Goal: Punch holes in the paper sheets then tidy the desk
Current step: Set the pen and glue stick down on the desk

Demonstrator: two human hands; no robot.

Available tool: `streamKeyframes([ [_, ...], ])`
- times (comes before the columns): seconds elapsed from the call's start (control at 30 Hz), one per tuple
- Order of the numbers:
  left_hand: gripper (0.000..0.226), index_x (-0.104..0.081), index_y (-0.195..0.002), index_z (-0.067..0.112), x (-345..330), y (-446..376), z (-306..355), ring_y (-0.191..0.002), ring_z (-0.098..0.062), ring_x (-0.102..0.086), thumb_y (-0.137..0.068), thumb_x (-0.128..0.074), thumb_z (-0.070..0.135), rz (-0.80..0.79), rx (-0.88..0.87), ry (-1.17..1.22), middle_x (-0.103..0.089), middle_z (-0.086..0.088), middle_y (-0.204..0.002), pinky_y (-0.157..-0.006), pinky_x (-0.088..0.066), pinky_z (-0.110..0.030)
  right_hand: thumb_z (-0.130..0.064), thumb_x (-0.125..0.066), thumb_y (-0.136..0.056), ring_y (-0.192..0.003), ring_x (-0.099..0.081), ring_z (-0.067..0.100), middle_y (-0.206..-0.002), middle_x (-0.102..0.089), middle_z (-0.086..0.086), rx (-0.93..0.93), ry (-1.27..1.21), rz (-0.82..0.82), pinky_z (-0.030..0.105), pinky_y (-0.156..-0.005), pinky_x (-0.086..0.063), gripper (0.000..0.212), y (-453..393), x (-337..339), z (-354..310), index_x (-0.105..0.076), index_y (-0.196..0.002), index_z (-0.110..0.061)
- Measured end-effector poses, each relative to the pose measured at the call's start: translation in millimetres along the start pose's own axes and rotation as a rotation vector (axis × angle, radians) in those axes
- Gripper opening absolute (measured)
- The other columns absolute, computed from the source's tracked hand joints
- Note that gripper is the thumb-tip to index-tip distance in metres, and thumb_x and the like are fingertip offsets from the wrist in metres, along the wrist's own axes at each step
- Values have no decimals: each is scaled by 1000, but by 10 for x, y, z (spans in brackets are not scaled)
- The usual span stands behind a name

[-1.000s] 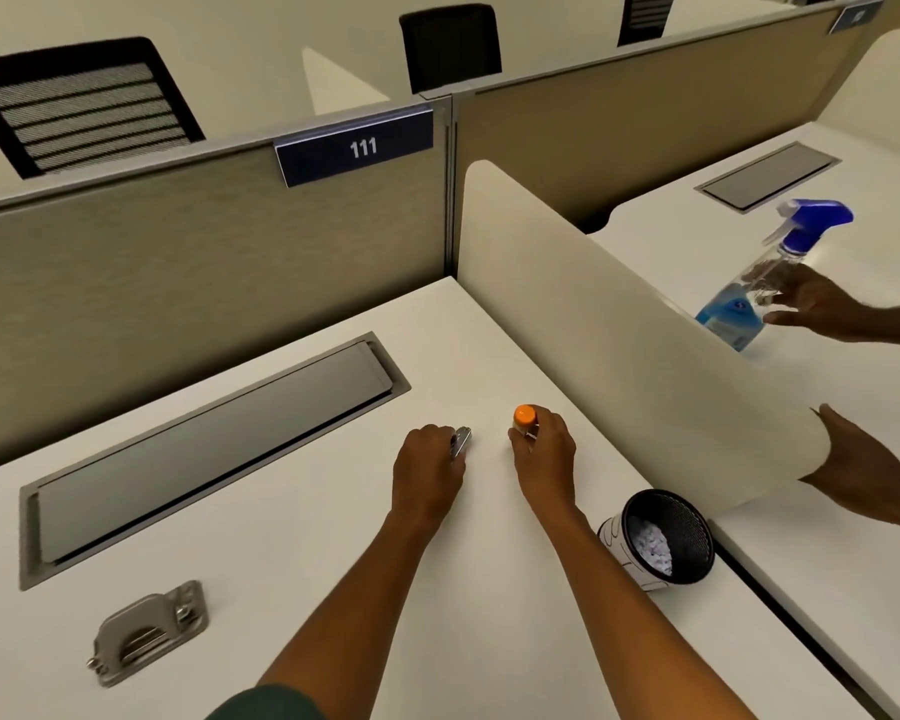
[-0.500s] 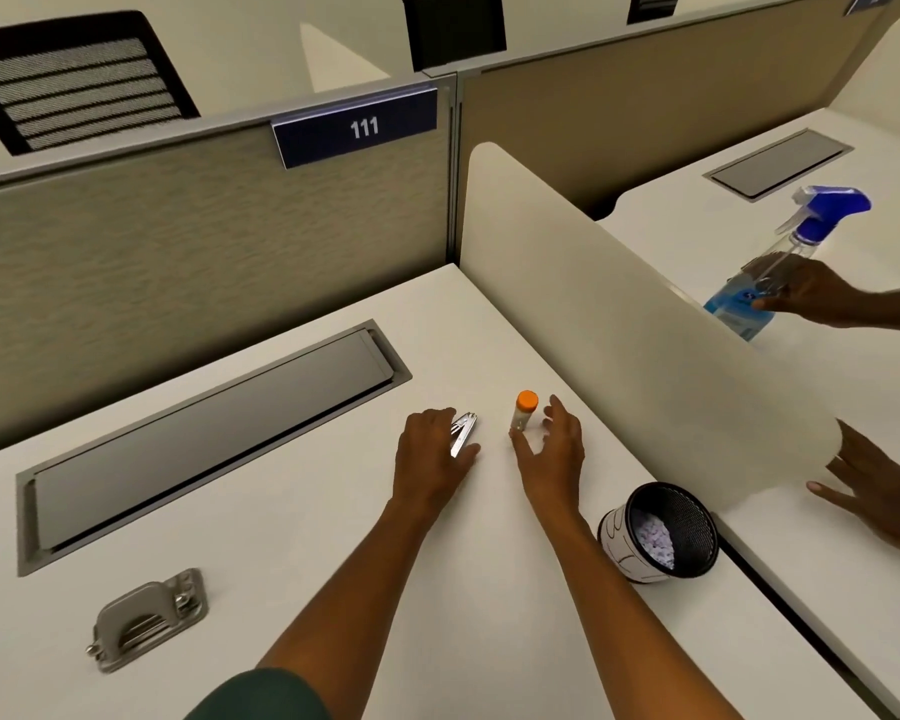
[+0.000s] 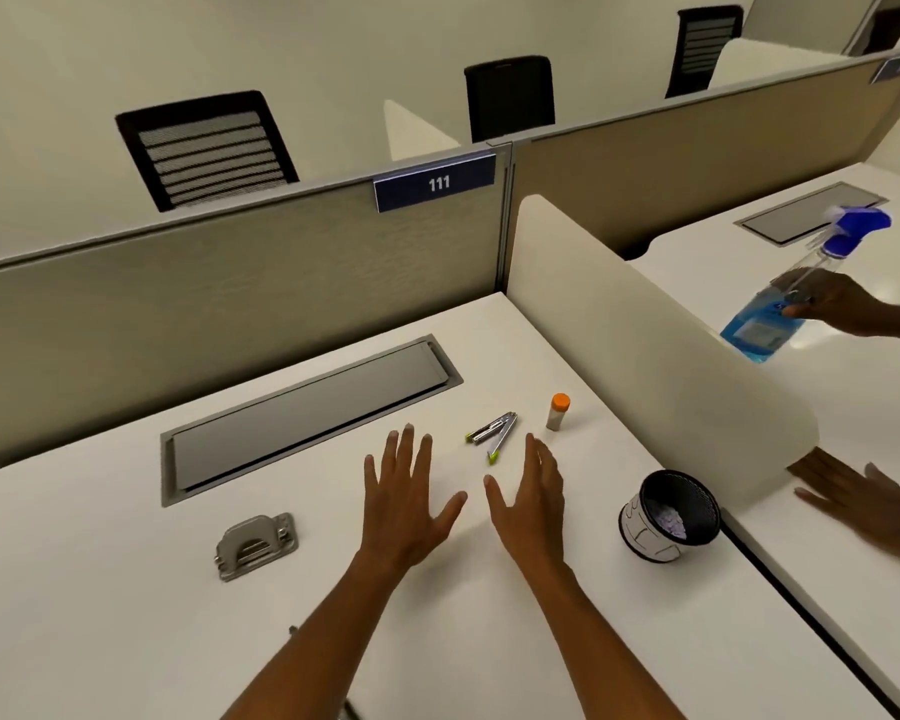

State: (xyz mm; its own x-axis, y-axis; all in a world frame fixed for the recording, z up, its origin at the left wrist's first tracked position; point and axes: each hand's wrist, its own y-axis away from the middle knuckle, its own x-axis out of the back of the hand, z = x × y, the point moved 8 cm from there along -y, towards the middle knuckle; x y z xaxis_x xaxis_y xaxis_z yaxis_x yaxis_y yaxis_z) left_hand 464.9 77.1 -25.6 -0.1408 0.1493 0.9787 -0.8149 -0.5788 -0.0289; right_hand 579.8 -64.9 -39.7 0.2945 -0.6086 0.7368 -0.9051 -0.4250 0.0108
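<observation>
A grey metal hole punch (image 3: 255,545) lies on the white desk (image 3: 126,641) at the near left. A small silver tool with green tips (image 3: 492,433) lies flat mid-desk, and a glue stick with an orange cap (image 3: 558,412) stands upright just right of it. My left hand (image 3: 405,504) hovers open with spread fingers, below and left of the silver tool. My right hand (image 3: 531,498) is open too, below the glue stick, touching neither item. No paper sheets are in view.
A black mesh cup (image 3: 671,514) holding small pale bits stands at the desk's right edge. A grey cable hatch (image 3: 307,413) is set into the desk. A cream divider (image 3: 645,345) separates the neighbouring desk, where another person's hands hold a blue spray bottle (image 3: 780,309).
Both my hands let go of the silver tool and the glue stick and drew back toward me with fingers spread. The two items now rest alone on the desk.
</observation>
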Motion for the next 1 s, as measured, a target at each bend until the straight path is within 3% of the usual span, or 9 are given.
streamKeyframes([
  [0.27,91,4,-154,24,276,786,-663,-148,-24,20,-84,-17,78,28,112,-30,17,-3,-161,-120,6,-52,-65,-43,-88,-150,-3,22,-163,1,1,229,249,-154,45,-120,-8,88,668,-365,-461,-1,-153,-25],
  [0.5,92,1,-154,21,403,1675,-1354,-149,-26,14,-84,-17,78,52,213,-40,11,-6,-162,-120,1,-54,-73,-28,-86,-149,12,25,-160,16,1,438,410,-223,52,-119,0,88,1424,-735,-899,14,-150,-28],
  [0.83,90,-8,-155,22,535,2701,-2204,-150,-28,5,-85,-24,76,66,356,-74,6,-7,-163,-117,-8,-58,-70,-30,-88,-149,10,28,-161,17,3,492,481,-312,52,-118,0,87,2258,-1165,-1257,13,-151,-28],
  [1.0,90,-7,-155,21,505,3023,-2389,-150,-27,7,-85,-22,76,54,372,-52,9,-6,-162,-118,-9,-58,-54,-42,-93,-149,-8,26,-162,1,3,418,440,-337,45,-119,-12,83,2464,-1265,-1220,10,-152,-27],
])
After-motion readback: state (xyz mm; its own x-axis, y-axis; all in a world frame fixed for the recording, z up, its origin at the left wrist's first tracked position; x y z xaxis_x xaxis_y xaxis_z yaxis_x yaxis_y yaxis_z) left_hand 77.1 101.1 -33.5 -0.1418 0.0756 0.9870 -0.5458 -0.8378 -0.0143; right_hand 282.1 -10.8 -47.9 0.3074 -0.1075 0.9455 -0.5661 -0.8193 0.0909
